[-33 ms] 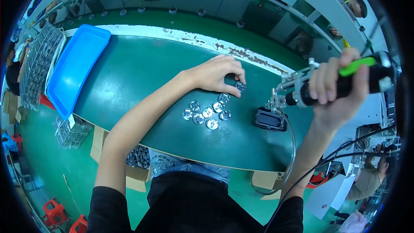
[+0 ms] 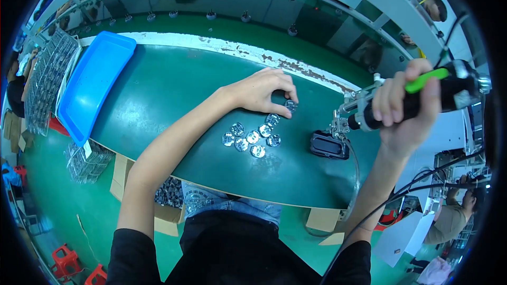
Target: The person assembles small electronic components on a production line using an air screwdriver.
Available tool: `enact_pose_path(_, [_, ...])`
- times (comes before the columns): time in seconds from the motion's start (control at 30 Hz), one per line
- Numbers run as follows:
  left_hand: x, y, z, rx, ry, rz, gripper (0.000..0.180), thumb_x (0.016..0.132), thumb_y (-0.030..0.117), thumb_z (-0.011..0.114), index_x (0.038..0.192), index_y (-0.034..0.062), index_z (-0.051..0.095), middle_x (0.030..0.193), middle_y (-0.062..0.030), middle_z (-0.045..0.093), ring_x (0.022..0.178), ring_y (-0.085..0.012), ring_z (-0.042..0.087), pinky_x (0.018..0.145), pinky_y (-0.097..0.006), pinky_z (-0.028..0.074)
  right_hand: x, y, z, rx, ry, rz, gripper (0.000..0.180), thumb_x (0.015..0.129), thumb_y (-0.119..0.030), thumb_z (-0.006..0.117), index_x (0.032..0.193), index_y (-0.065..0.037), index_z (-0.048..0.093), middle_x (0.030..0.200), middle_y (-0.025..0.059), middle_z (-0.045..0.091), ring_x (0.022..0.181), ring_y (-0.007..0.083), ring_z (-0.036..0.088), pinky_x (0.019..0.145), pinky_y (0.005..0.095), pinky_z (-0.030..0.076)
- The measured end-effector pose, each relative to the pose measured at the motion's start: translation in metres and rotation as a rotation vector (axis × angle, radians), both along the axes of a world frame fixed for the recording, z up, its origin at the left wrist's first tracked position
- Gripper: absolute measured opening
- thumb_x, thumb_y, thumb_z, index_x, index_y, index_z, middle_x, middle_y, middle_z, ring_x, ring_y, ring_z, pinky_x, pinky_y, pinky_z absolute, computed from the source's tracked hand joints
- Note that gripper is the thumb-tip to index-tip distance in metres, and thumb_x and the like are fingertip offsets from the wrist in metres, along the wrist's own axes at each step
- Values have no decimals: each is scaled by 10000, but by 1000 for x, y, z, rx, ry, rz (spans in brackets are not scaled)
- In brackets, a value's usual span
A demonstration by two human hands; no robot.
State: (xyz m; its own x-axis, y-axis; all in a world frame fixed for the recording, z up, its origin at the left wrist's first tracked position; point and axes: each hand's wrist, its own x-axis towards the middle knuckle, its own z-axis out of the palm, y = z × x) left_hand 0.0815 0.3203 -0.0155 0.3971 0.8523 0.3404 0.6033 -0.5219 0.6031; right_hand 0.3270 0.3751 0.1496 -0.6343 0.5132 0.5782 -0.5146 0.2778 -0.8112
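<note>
My left hand (image 2: 259,91) rests on the green bench top with thumb and fingers closed around a small round metal part (image 2: 291,105). Just below those fingers lies a loose group of several similar silvery round parts (image 2: 253,136). In my right hand (image 2: 405,108) is a black powered screwdriver (image 2: 455,96) with a bright green lever (image 2: 425,80), my fingers wrapped round its body. Its tip end points left into a metal bracket (image 2: 339,124), which stands by a black block with a recessed top (image 2: 329,146).
A blue tray (image 2: 97,84) lies at the bench's left end, beside stacked wire-like racks (image 2: 45,82). Cables (image 2: 422,179) run past my right forearm. An open carton of small parts (image 2: 169,192) stands below the front edge. A conveyor (image 2: 222,26) with hanging pieces runs behind.
My right hand and the screwdriver have shifted slightly left. The left hand still holds its round part, almost unmoved. The whole view has shifted a little.
</note>
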Motion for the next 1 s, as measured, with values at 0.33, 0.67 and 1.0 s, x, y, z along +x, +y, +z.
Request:
enact_pose_path(0.33, [32,-58,28,-99,140,118,581,923,569,677,1272,105,690,1308,-88,604,1286,-283,506,1129,-440,332,9,-31,2,22,-97,-262,309,1061,-320,564,1031,-13,548,557,50,466,454,127,456,481,297,425])
enact_pose_path(0.67, [61,-123,20,159,498,316,803,848,656,702,1461,171,520,1388,-135,545,1316,-338,502,1092,-523,398,28,-50,-7,32,-126,-206,305,1074,-320,556,1040,-17,537,609,50,481,506,128,472,507,296,432])
enact_pose_path(1.0, [44,-131,-7,338,565,365,345,995,454,607,1238,213,559,1166,-73,552,1066,-271,552,810,-464,506,37,-57,-15,-65,-119,-112,307,1072,-334,558,1056,-30,523,607,28,446,503,132,454,506,298,426])
